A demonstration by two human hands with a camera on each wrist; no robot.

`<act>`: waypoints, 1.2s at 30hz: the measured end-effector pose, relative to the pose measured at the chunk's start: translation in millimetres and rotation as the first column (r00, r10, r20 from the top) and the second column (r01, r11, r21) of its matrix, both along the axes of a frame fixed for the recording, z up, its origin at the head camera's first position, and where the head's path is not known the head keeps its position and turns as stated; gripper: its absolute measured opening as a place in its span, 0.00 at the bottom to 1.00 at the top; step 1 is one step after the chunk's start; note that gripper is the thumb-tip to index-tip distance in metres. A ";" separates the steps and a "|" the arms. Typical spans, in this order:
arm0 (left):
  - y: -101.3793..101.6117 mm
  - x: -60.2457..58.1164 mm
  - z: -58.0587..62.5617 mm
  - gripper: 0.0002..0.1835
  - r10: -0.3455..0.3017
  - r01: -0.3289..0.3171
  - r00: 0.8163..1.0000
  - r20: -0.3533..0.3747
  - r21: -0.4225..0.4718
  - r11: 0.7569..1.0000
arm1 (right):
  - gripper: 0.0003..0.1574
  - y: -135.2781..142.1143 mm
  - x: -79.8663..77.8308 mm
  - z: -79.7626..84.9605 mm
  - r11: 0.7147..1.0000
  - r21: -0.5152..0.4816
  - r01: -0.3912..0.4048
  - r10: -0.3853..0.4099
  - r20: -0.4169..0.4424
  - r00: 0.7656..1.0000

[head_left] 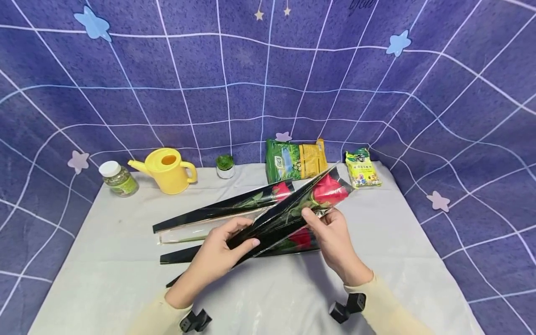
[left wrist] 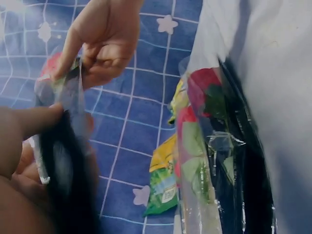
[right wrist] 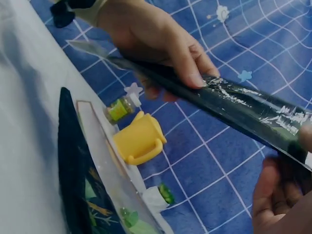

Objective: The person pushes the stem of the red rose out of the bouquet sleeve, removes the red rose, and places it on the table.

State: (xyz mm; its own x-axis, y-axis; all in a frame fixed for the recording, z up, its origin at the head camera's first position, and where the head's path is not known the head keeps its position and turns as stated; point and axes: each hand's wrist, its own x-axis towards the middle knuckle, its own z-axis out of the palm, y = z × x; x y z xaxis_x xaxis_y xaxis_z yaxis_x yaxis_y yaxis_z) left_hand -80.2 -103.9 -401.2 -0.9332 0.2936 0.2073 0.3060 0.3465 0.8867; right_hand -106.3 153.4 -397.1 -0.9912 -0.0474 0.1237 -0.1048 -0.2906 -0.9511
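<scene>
Both hands hold a red rose in a black and clear plastic sleeve (head_left: 278,223), raised at a slant with its bloom (head_left: 328,190) toward the far right. My left hand (head_left: 219,249) grips the sleeve's narrower part, thumb on top, as the right wrist view also shows. Up near the bloom, my right hand (head_left: 335,237) pinches the sleeve between thumb and fingers. Beneath it lie more wrapped roses: one in a black sleeve (head_left: 201,215) at the back, one in a pale clear sleeve (head_left: 184,231), and one in a black sleeve (head_left: 177,257) in front, all partly hidden.
Along the table's back edge stand a jar with a white lid (head_left: 119,179), a yellow watering can (head_left: 169,172) and a small potted plant (head_left: 225,166). A green and yellow bag (head_left: 293,160) and a smaller yellow-green packet (head_left: 362,168) are farther right. A grid-patterned cloth (head_left: 201,102) hangs behind.
</scene>
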 end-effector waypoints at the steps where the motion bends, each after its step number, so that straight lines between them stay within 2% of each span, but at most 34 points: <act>1: 0.1 0.5 -1.9 0.20 -0.011 0.011 1.000 0.013 -0.026 1.000 | 0.16 -0.6 -1.7 -0.2 0.999 0.025 0.030 -0.030 0.003 1.000; 4: -0.6 1.4 -7.0 0.23 -0.041 0.045 0.998 0.042 -0.111 0.993 | 0.13 -1.4 -6.8 -1.1 0.991 0.071 0.117 -0.118 0.005 0.993; 6: -1.3 1.9 -9.9 0.20 -0.063 0.071 0.996 0.063 -0.145 0.987 | 0.10 -1.7 -8.7 -1.6 0.981 0.088 0.175 -0.176 0.006 0.984; 10: 3.3 2.0 -14.5 0.12 -0.112 0.124 0.986 0.120 -0.103 0.987 | 0.13 -2.2 -10.7 -2.2 0.968 0.073 0.239 -0.239 -0.006 0.971; 12: 7.0 2.3 -15.6 0.11 -0.108 0.119 0.985 0.136 -0.077 0.990 | 0.11 -3.2 -11.0 -2.5 0.969 0.055 0.241 -0.240 -0.017 0.971; 15: 11.8 2.7 -17.0 0.14 -0.098 0.105 0.985 0.144 -0.043 0.994 | 0.16 -5.3 -11.0 -3.7 0.973 0.021 0.228 -0.228 -0.030 0.973; 23: 16.4 3.9 -20.3 0.20 -0.041 0.043 0.978 0.203 -0.009 0.999 | 0.15 -10.9 -5.6 -9.6 0.979 0.026 0.202 -0.202 -0.030 0.979; 26: 17.3 3.7 -20.1 0.21 -0.054 0.044 0.971 0.231 0.048 0.998 | 0.16 -12.2 -2.4 -11.8 0.982 0.025 0.188 -0.188 -0.025 0.982; 28: 19.2 5.9 -11.7 0.19 -0.081 0.060 0.962 0.260 0.087 0.994 | 0.16 -12.3 -1.2 -14.0 0.983 0.023 0.180 -0.179 -0.021 0.984; 30: 19.4 6.6 -9.2 0.18 -0.104 0.076 0.955 0.278 0.108 0.991 | 0.16 -11.7 -1.4 -15.7 0.981 0.036 0.191 -0.191 -0.013 0.982; 33: 16.0 6.2 -9.4 0.19 -0.110 0.100 0.960 0.256 0.053 0.994 | 0.15 -7.8 -4.0 -14.5 0.974 0.067 0.216 -0.216 -0.005 0.976; 36: 8.6 2.5 -21.1 0.16 -0.114 0.124 0.976 0.183 -0.043 0.991 | 0.15 -0.8 -8.6 -9.0 0.964 0.068 0.259 -0.258 -0.011 0.966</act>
State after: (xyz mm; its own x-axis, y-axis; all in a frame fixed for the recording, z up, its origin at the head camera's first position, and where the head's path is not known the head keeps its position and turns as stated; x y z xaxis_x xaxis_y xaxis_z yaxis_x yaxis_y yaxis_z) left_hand -77.7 -95.2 -422.4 -0.9113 0.4113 0.0200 0.1853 0.3662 0.9119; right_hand -114.8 152.6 -406.0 -0.9705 0.2019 0.1314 -0.1700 -0.1875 -0.9674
